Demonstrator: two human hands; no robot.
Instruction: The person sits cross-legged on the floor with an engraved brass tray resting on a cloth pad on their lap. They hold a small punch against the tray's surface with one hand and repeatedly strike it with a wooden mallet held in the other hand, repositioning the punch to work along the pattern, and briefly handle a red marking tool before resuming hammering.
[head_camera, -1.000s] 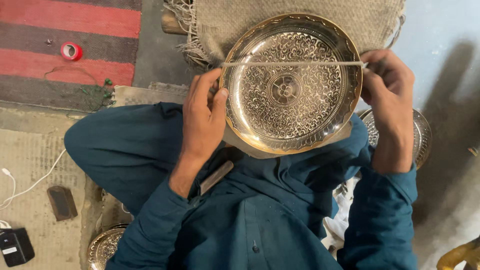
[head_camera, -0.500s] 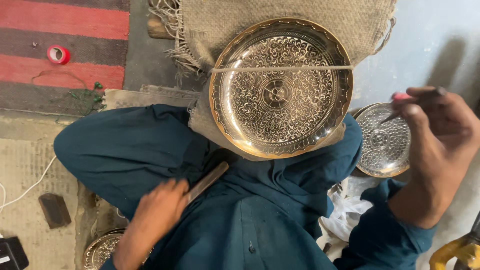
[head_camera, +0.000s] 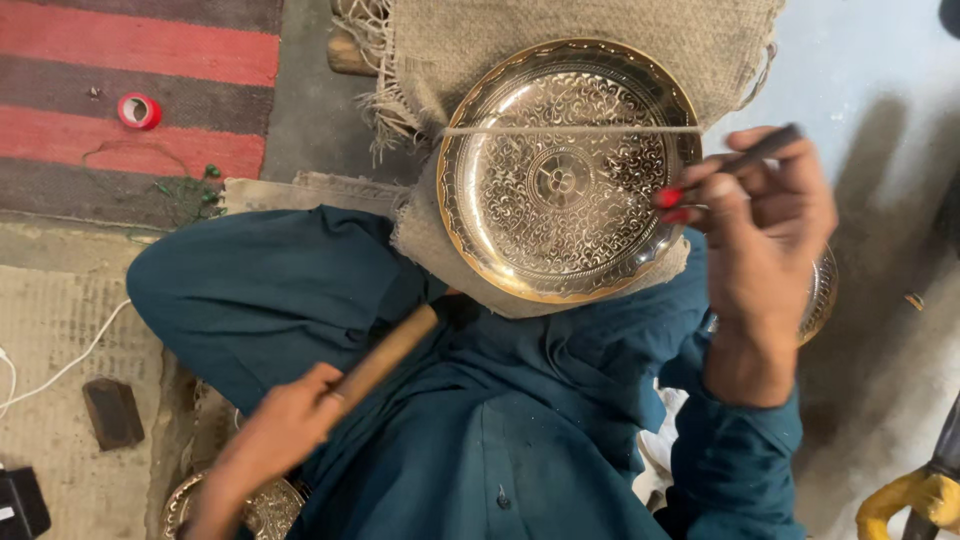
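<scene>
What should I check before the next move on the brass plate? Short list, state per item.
1. Left hand has a grip on the wooden handle: ok.
2. Right hand holds the thin red-tipped tool: ok.
3. Tool tip on the engraved brass plate: not ok, it is at the rim.
4. Cord lies straight across plate: ok.
5. Plate rests on burlap: ok.
6. Head of the wooden-handled tool: cannot tell, hidden.

The person's left hand was drawn low toward the lap, fingers closed in a fist with the forearm running down and out, while the right hand was raised with its wrist bent and fingers pinched together, the teal-sleeved forearm below it.
</scene>
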